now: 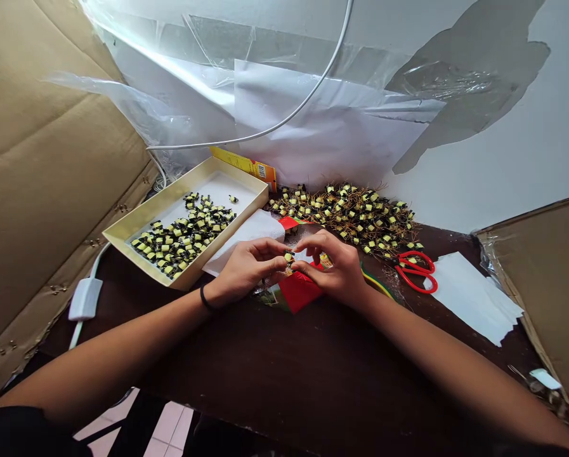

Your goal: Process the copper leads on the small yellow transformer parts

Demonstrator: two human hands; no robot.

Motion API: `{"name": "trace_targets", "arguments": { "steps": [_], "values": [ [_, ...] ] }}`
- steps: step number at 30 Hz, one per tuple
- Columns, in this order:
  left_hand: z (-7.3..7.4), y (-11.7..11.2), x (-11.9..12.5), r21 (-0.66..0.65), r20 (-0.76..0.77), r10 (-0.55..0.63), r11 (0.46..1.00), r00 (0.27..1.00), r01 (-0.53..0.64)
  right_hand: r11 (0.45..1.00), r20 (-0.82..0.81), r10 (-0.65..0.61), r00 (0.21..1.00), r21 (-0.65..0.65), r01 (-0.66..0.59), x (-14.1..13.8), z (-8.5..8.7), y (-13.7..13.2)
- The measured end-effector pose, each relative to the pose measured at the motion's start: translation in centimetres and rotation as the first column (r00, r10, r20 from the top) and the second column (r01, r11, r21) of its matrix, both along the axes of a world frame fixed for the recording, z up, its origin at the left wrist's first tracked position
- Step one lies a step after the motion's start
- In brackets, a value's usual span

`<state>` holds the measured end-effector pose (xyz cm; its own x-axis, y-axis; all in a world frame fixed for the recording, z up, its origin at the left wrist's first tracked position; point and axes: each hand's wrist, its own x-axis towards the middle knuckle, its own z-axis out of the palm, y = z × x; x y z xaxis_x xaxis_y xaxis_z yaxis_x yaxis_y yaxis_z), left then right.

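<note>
My left hand [248, 266] and my right hand [334, 266] meet over the middle of a dark table [313, 374]. Both pinch one small yellow-and-black wound component [288, 257] between their fingertips. A black band circles my left wrist. Under the hands lies a red and green printed sheet [299, 291]. Behind the hands sits a loose pile [355, 216] of the same components with copper wire leads. To the left, a shallow cream box [144, 223] holds several more of them, without visible leads.
Red-handled scissors [415, 270] lie right of my hands, next to white paper sheets [474, 298]. A white cable with an inline switch [85, 298] runs along the left. Cardboard walls stand left and right; clear plastic sheeting [313, 114] hangs behind.
</note>
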<state>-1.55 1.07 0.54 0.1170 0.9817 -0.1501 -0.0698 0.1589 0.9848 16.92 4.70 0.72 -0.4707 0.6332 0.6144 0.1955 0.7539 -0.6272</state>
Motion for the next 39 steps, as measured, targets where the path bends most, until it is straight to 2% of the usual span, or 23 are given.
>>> {"name": "trace_targets", "arguments": {
  "steps": [5, 10, 17, 22, 31, 39],
  "values": [
    [0.01, -0.11, 0.08, 0.055, -0.039, 0.006, 0.998, 0.999, -0.003, 1.000, 0.039, -0.023, 0.999, 0.018, 0.023, -0.06, -0.20, -0.15],
    [-0.04, -0.27, 0.25, 0.076, -0.012, 0.006, 0.997, 1.000, -0.005, 0.998, 0.044, -0.002, 0.999, 0.063, -0.001, -0.19, -0.25, -0.25],
    [0.06, -0.23, 0.23, 0.094, 0.013, 0.011, 0.995, 1.000, -0.013, 0.995, -0.033, -0.018, 0.999, 0.096, 0.021, -0.34, -0.23, -0.19],
    [0.20, -0.28, 0.41, 0.049, 0.028, 0.023, 0.999, 0.999, -0.024, 0.993, -0.074, -0.027, 0.997, 0.114, 0.035, -0.42, -0.26, -0.22],
    [0.40, -0.36, 0.55, 0.015, 0.048, 0.039, 0.999, 0.998, -0.040, 0.996, -0.078, 0.001, 0.997, 0.094, 0.006, -0.56, -0.22, -0.32],
    [0.25, -0.37, 0.40, 0.063, 0.010, 0.044, 0.997, 0.999, -0.044, 0.997, -0.053, -0.003, 0.999, 0.080, 0.007, -0.75, -0.45, -0.31]
  ]
}}
